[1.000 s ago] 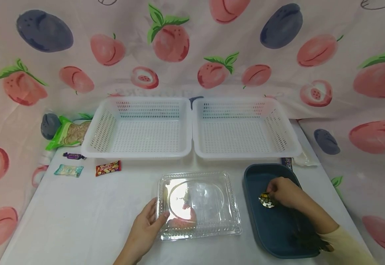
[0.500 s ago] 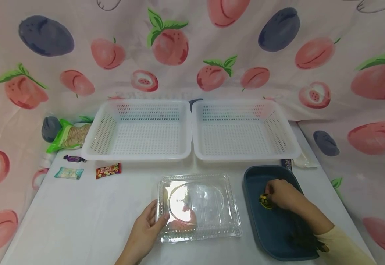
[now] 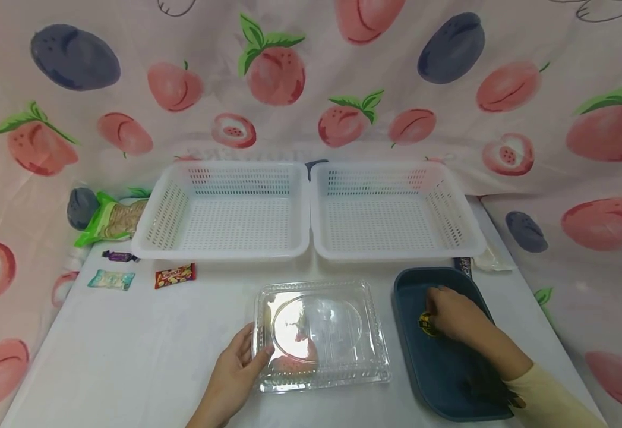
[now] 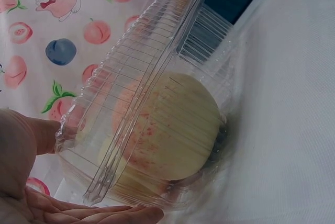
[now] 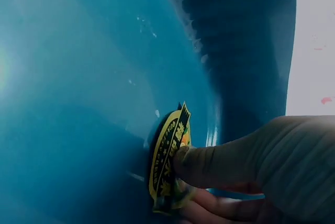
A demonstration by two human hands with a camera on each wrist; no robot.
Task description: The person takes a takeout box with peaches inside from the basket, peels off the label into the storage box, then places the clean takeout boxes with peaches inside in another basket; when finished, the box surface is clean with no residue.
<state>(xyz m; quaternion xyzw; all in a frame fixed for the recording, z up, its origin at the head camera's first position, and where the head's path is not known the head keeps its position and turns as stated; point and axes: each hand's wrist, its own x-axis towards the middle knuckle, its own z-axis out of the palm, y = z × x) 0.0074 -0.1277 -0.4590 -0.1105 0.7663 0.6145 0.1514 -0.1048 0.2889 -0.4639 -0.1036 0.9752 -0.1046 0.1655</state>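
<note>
A clear plastic clamshell box [image 3: 321,333] lies closed on the white table, with a peach-coloured round thing inside [image 4: 167,130]. My left hand [image 3: 254,349] grips its front-left corner, thumb on the lid and fingers beneath [image 4: 120,214]. To the right lies a dark blue tray [image 3: 444,380]. My right hand [image 3: 435,314] is inside it and pinches a small round yellow-and-black packet [image 3: 425,324] against the tray floor. In the right wrist view the thumb [image 5: 209,164] presses on the packet [image 5: 166,150].
Two empty white slotted baskets [image 3: 225,252] [image 3: 396,252] stand side by side behind. At the left lie a green snack bag [image 3: 109,219], a purple sweet [image 3: 119,256], a pale blue packet [image 3: 110,279] and a red packet [image 3: 174,275]. Fruit-print cloth surrounds the table.
My right hand has shifted slightly in the blue tray and brought the packet down flat against the floor. The left hand and the clear box have stayed put.
</note>
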